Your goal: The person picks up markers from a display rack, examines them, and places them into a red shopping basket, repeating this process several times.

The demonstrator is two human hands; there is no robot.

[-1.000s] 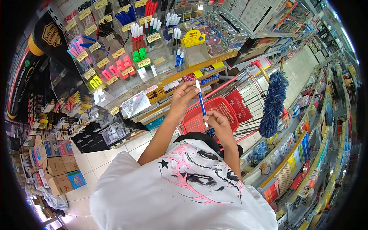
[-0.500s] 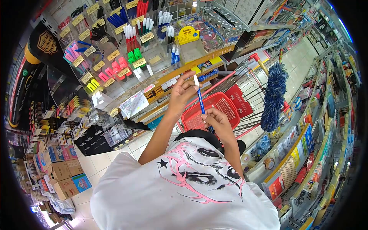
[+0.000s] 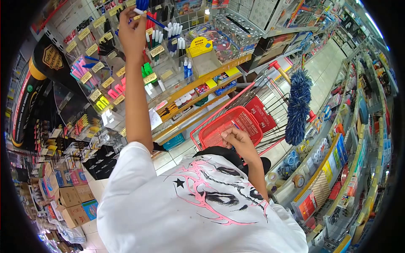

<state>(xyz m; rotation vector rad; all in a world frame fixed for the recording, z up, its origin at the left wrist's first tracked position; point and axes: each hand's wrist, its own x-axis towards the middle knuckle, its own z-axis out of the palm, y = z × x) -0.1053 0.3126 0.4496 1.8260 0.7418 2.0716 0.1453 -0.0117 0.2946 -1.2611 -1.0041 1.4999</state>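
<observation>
Fingers of the left hand point(image 3: 133, 34) pinch a blue pen point(image 3: 153, 21); the right hand point(image 3: 239, 141) curls near a red basket point(image 3: 253, 125), grip unclear.

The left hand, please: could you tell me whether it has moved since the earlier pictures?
Yes: the left hand went from below the yellow sign to its upper left, in the picture.

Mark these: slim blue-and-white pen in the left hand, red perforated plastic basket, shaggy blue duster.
Slim blue-and-white pen point(image 3: 156, 22): head view, on its blue barrel.
Red perforated plastic basket point(image 3: 250, 123): head view, on its inner wall.
Shaggy blue duster point(image 3: 298, 107): head view, middle of its fluffy head.
</observation>
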